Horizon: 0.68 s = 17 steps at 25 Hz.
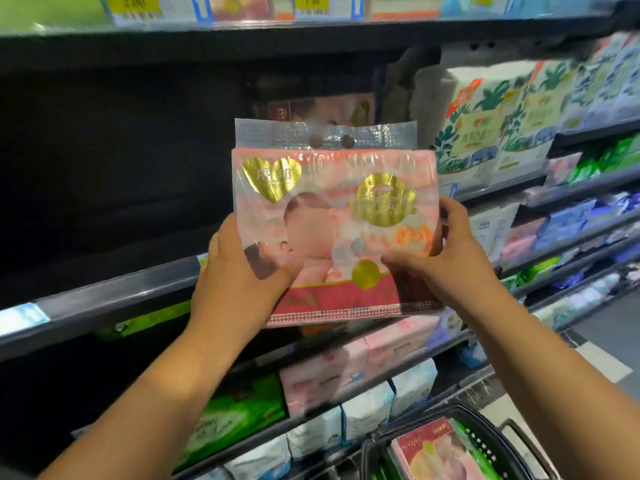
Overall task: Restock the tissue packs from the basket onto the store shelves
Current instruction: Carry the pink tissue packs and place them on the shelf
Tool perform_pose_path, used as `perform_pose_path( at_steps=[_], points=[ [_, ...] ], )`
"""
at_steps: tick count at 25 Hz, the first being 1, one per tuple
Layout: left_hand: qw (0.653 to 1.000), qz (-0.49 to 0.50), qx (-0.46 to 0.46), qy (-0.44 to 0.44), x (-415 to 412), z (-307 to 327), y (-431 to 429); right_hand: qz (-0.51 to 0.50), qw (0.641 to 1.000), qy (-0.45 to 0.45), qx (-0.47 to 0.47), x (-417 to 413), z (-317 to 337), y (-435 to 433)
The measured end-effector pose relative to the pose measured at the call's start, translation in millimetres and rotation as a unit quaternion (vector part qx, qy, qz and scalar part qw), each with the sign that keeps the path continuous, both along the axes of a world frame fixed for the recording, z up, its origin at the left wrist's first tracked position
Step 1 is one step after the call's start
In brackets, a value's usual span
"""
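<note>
The person holds a pink plastic-wrapped tissue pack with gold heart and baby print (332,230) upright in front of the dark middle shelf (114,296), raised above its front rail and not yet set down. The left hand (242,268) grips the pack's lower left corner, and the right hand (450,258) has its fingers curled round the lower right edge. Both hands are closed on the wrapping, so the pack is carried between them.

The stretch of shelf behind it is mostly dark and bare. Only what looks like one similar pink pack (322,109) shows at the back, though the view there is too dim to be sure. To the right stand white packs printed with green leaves (485,126), and the rows below look full.

Low at the right, the black plastic basket (483,439) holds at least one more red-and-pink pack (436,452) and something green beside it. Judging by the open space, the restocking seems early: this pack has yet to be placed, and the basket has yet to be emptied.
</note>
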<state>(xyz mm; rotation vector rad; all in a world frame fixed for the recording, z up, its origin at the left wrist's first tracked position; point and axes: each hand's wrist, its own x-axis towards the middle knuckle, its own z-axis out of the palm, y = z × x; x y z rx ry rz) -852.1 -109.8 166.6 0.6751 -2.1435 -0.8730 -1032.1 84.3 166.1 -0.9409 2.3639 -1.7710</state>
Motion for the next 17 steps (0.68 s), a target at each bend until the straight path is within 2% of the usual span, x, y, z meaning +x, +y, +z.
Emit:
perform_pose_path(
  at_steps=[7, 17],
  points=[
    [0.999, 0.025, -0.029, -0.012, -17.9, 30.4, -24.8, 0.023, 0.999, 0.022, -0.012, -29.4, 29.1, -34.7],
    [0.996, 0.081, -0.039, -0.011, -88.0, 44.2, -42.4, 0.079, 0.995, 0.063, -0.023, -108.3, 61.0, -76.1]
  ],
)
